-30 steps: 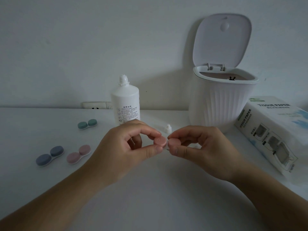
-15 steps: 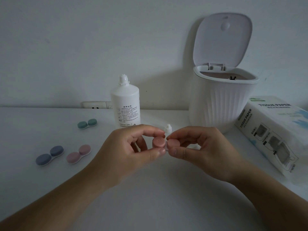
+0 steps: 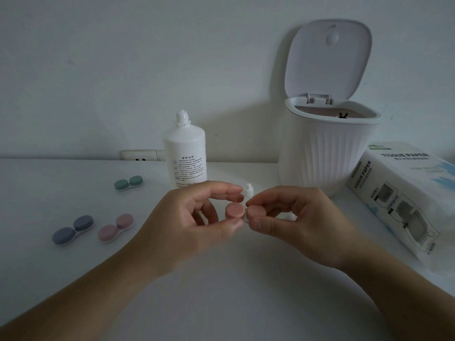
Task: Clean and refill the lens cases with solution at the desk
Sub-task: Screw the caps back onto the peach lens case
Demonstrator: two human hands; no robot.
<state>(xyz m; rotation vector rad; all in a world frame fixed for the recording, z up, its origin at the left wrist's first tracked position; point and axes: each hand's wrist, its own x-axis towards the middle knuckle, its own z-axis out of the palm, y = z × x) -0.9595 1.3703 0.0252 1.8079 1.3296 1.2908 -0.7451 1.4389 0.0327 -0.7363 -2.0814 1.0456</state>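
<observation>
Above the middle of the white desk (image 3: 221, 303) I hold a salmon-pink lens case (image 3: 235, 210) between both hands. My left hand (image 3: 187, 222) pinches its left cap with thumb and forefinger. My right hand (image 3: 295, 222) pinches the right cap (image 3: 256, 212) the same way. Behind them stands the white solution bottle (image 3: 186, 156) with its nozzle bare, and its small white cap (image 3: 248, 189) stands on the desk beside it. Three more cases lie at the left: green (image 3: 128, 183), blue (image 3: 73, 230) and pink (image 3: 116, 228), all with caps on.
A white ribbed bin (image 3: 327, 153) with its lid raised stands at the back right. A tissue paper pack (image 3: 403, 195) lies at the right edge. A wall socket (image 3: 140, 155) sits low behind the bottle.
My left hand has turned the case's left cap, so its flat top now faces me more. My right hand has barely moved.
</observation>
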